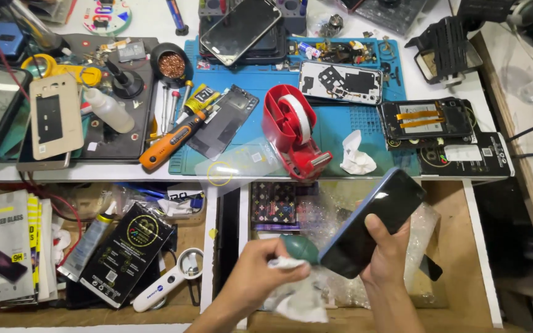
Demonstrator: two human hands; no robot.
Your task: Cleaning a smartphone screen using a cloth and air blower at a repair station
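My right hand (388,250) grips a dark smartphone with a blue edge (374,219), tilted with its screen up, below the front edge of the workbench. My left hand (265,271) holds a green rubber air-blower bulb (301,248) together with a crumpled white cloth (297,296), right beside the phone's lower end. A clear screen protector sheet (239,165) lies at the front edge of the blue work mat (334,126), above my hands.
On the mat stand a red tape dispenser (292,131), an orange screwdriver (169,143), a crumpled tissue (356,155) and opened phone parts (427,119). An open drawer (458,246) with bubble wrap lies under my hands; boxes and a black packet (128,253) fill the left shelf.
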